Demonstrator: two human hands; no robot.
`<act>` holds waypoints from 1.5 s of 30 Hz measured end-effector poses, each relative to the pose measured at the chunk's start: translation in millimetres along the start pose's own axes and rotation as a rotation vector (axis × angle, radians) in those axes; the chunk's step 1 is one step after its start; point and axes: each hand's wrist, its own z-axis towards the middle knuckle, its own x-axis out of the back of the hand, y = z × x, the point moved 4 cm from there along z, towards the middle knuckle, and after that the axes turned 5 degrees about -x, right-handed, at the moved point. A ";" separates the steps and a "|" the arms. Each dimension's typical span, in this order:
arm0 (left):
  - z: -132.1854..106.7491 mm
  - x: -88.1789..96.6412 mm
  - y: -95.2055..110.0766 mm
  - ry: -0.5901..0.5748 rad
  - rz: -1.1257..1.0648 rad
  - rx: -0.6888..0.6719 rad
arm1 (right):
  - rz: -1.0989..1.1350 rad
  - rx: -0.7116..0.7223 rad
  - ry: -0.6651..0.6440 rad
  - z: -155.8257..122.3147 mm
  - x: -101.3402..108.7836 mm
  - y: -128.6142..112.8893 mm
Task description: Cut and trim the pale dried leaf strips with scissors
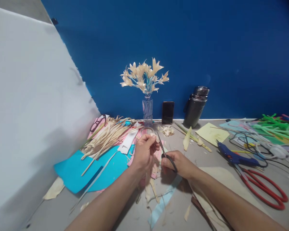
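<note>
bare forearms [108,199] lead to r hand [179,163] clamped on blk-handled, slim-bladed scissors [162,148], l hand [144,150] pinched tog, contents unclear.

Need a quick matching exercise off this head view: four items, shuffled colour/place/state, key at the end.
Column 1
1. Black-handled scissors
2. Phone
3. Glue gun
4. Pale flowers

Column 2
A. Standing in the clear bottle
B. Blue, on the right side of the picture
C. Held in the right hand
D. Upright, between the bottle and the dark flask

Pairs: 1-C, 2-D, 3-B, 4-A
</note>
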 end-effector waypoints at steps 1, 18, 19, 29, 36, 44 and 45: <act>0.2 0.1 0.2 -0.004 0.004 0.004 | 0.007 -0.002 -0.015 0.1 -0.9 0.3; 1.4 1.2 5.3 -0.046 0.077 -0.034 | 0.027 -0.001 -0.014 0.0 -2.0 0.9; 1.4 1.0 5.8 -0.045 0.078 -0.031 | 0.032 -0.006 -0.012 -0.2 -1.9 1.1; 2.3 -1.6 11.9 -0.091 0.067 -0.023 | 0.102 -0.038 -0.003 -2.3 -1.8 0.2; -0.4 -4.3 17.0 -0.109 0.083 -0.022 | 0.120 0.028 -0.060 -5.2 -3.4 -5.9; -2.3 -5.6 16.9 -0.143 0.116 0.028 | 0.099 0.037 -0.079 -4.6 0.8 -5.9; -2.1 -5.5 16.6 -0.147 0.117 0.028 | 0.086 0.029 -0.072 -4.8 1.1 -6.0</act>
